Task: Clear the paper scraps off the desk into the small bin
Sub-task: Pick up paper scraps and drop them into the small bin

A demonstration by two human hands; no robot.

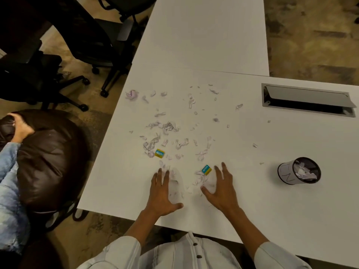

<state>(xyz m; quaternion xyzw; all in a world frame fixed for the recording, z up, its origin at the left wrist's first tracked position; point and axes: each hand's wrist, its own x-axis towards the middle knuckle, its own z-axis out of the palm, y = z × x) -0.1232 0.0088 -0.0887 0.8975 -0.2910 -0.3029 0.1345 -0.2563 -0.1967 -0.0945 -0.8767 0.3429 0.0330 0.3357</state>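
Several torn white paper scraps (168, 126) lie scattered over the middle of the white desk (272, 220). My left hand (164, 193) and my right hand (221, 187) rest flat on the desk near its front edge, fingers spread, holding nothing. Some scraps lie between the two hands and under the left fingertips. A crumpled paper ball (132, 94) sits at the far left of the spread. The small round bin (299, 170), wrapped in white paper, stands to the right of my right hand and holds crumpled paper.
Two small yellow and teal boxes lie among the scraps, one (159, 153) ahead of my left hand, one (206, 169) touching my right fingers. A cable hatch (307, 100) is open at the back right. Another person sits on a brown chair (48, 152) at left.
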